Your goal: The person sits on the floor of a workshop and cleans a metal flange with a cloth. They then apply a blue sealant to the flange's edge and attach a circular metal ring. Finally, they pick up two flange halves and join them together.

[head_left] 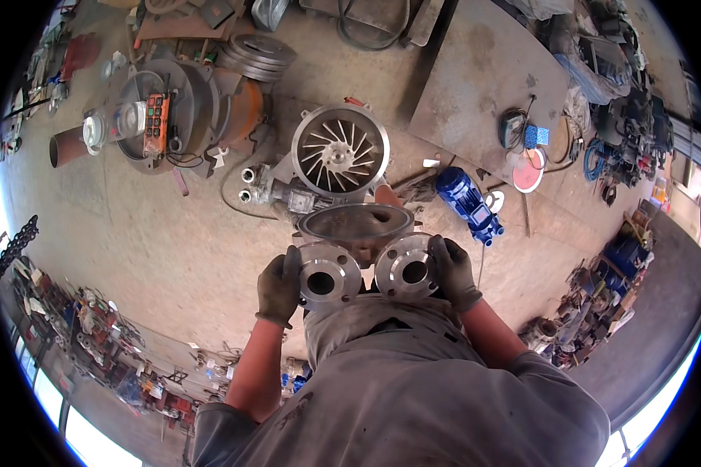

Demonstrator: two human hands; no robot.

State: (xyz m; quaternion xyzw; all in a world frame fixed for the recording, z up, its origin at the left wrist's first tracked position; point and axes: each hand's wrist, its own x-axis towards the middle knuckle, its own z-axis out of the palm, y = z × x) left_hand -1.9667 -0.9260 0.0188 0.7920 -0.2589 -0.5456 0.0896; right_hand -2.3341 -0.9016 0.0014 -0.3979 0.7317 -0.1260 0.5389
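Both my hands wear dark work gloves. My left hand [279,285] grips the outer rim of a round steel flange [336,268] with a dark centre hole and bolt holes. On the other side, my right hand [455,274] is closed on the edge of a matching flange [393,289]. The two flanges are held side by side in front of my waist, faces up, with a narrow gap between them. Just beyond them stands a round metal casing [356,226] with an opening in its top; the flanges hide part of it. My fingertips under the flanges are hidden.
Ahead, a bladed impeller [337,156] sits in a round housing beside a grey gearmotor [300,198]. A blue motor [466,201] lies on the floor at right, near a large steel plate [475,86]. An orange remote control [157,124] rests on machinery at left. Cluttered parts line both sides.
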